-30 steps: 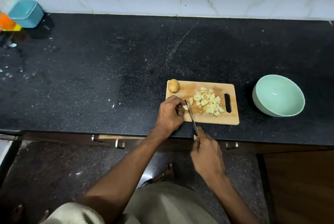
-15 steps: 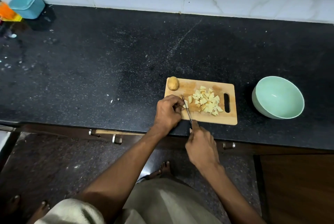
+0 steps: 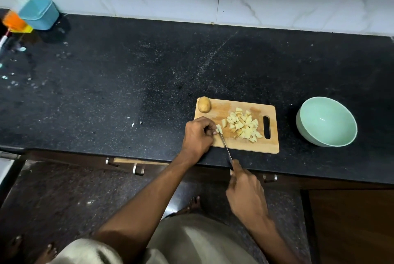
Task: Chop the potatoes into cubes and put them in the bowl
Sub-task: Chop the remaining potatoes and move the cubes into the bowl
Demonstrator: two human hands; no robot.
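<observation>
The left hand (image 3: 199, 136) sits curled on the near left corner of the wooden cutting board (image 3: 245, 144), its fingertips pinching a small potato piece (image 3: 219, 128). The knife (image 3: 226, 146) blade runs from just beside that piece back toward the counter edge, where the right hand (image 3: 245, 195) has its fingers wrapped round the handle, forefinger laid along the top.

Just right of the pinched piece lies the heap of potato cubes (image 3: 244, 127), spread toward the board's handle slot. Beyond the left hand, at the far left corner of the board, rests a whole potato (image 3: 204, 104), unpeeled, clear of the blade. Well to the right of the cubes, off the board, the pale green bowl (image 3: 326, 122) stands on the black counter (image 3: 128, 76), tilted slightly, nothing showing inside it.

Far off to the left of both hands, against the marble wall, stand a blue tub (image 3: 39, 13) and an orange brush (image 3: 15, 22). A few pale scraps (image 3: 134, 122) lie on the counter left of the board.
</observation>
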